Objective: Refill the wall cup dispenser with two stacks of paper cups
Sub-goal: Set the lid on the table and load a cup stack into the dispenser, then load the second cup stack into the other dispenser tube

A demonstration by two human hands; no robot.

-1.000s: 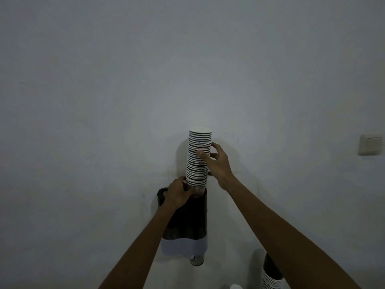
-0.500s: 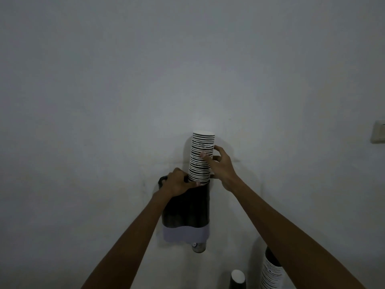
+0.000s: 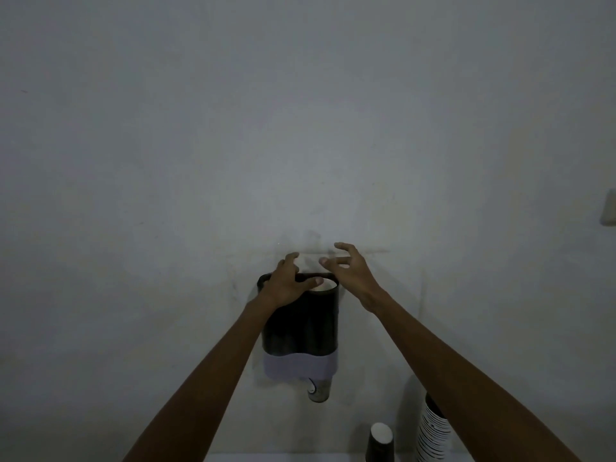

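Observation:
The dark wall cup dispenser [image 3: 305, 331] with a pale lower band hangs on the wall at centre. A white cup rim [image 3: 326, 287] shows at the top of its right tube, and one cup bottom [image 3: 318, 391] pokes out underneath. My left hand [image 3: 286, 285] rests on the dispenser's top edge, fingers spread over the left opening. My right hand [image 3: 348, 270] hovers just above the right tube, fingers apart and holding nothing. A second stack of paper cups [image 3: 433, 431] stands at the lower right, partly hidden by my right forearm.
A single upturned dark cup [image 3: 380, 442] stands on the ledge below, left of the stack. A wall switch [image 3: 608, 208] sits at the right edge. The rest is bare wall.
The cup stack held above the right tube has slid down into the dispenser. My right hand has let go and opened; my left hand stays at the top edge.

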